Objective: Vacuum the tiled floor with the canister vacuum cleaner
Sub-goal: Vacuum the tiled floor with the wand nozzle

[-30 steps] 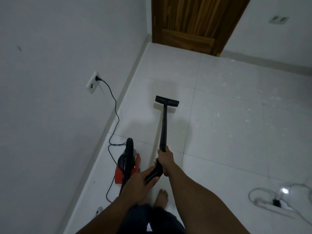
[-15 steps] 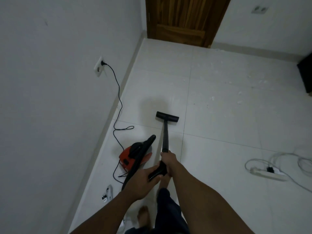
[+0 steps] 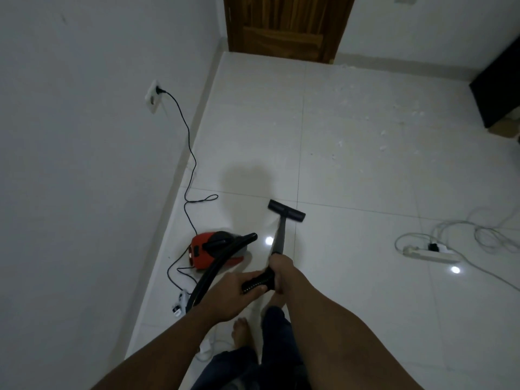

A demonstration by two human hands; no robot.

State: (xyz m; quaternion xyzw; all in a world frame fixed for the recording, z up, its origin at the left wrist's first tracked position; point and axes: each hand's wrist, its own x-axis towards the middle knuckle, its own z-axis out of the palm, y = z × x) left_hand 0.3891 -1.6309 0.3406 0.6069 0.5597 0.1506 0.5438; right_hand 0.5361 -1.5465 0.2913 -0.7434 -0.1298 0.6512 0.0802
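canister vacuum [image 3: 201, 249] red-black | hose [image 3: 204, 281] black | wand [image 3: 280, 237], flat nozzle [image 3: 286, 211] black

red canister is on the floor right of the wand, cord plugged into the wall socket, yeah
No: the head view shows the red canister left of the wand, not right. It is on the floor, cord plugged into the wall socket.

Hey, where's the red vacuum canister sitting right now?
In the head view, the red canister vacuum sits on the white tiled floor left of centre, near the left wall, just left of the black wand and ahead of the left hand.
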